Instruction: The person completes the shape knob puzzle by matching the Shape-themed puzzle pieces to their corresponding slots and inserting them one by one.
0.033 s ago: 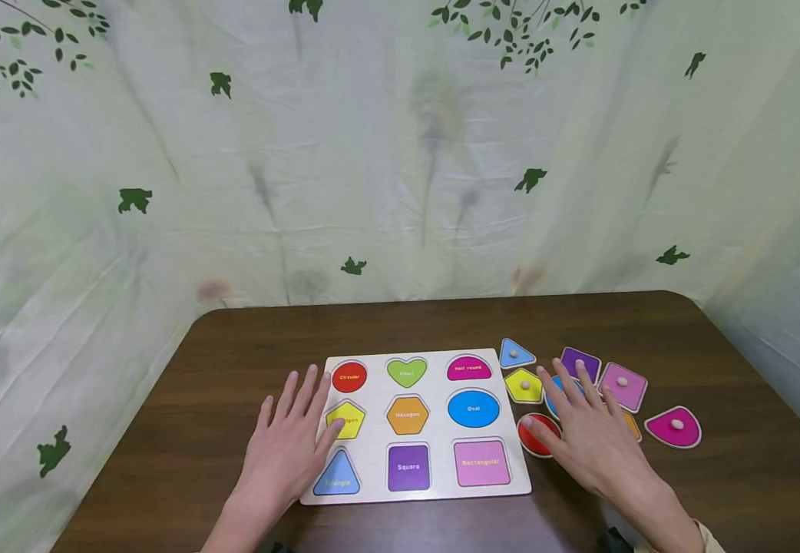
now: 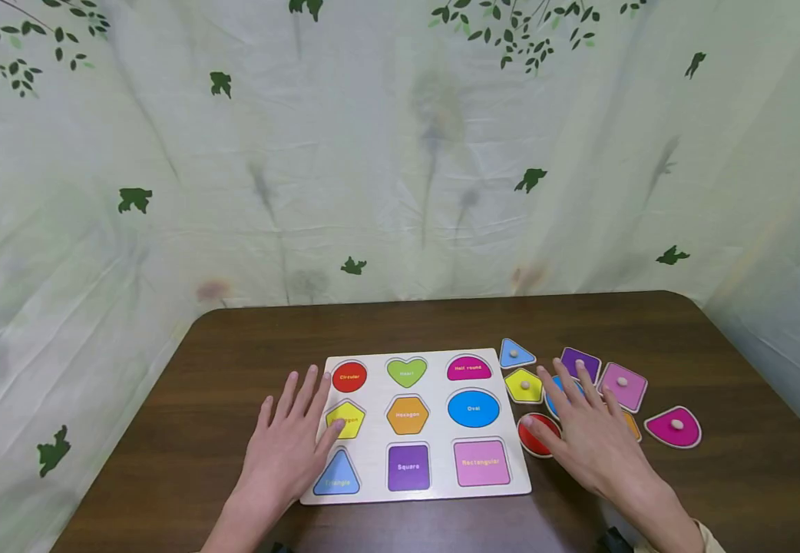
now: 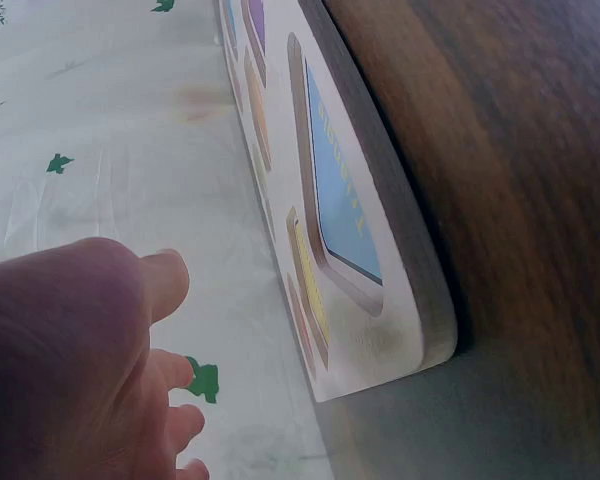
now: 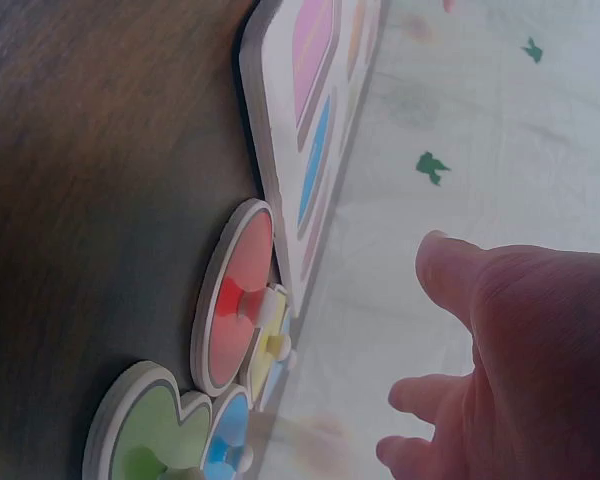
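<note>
A white shape puzzle board (image 2: 441, 430) lies on the table, its recesses printed with coloured, labelled shapes. My left hand (image 2: 289, 445) is spread over the board's left edge, holding nothing. Its thumb covers part of the yellow pentagon recess. In the left wrist view the thumb (image 3: 165, 285) appears raised above the board. My right hand (image 2: 593, 442) is spread above loose knobbed pieces and holds nothing. Beneath or beside it are a red circle piece (image 2: 533, 439), a blue oval piece and an orange piece, partly hidden. A green heart piece (image 4: 145, 425) shows only in the right wrist view.
Around the right hand lie a blue triangle piece (image 2: 514, 354), a yellow pentagon piece (image 2: 520, 390), a purple square piece (image 2: 588, 363), a pink rectangle piece (image 2: 631, 392) and a magenta half-round piece (image 2: 676, 430). A pale patterned curtain (image 2: 386, 153) hangs behind the brown table (image 2: 269, 334).
</note>
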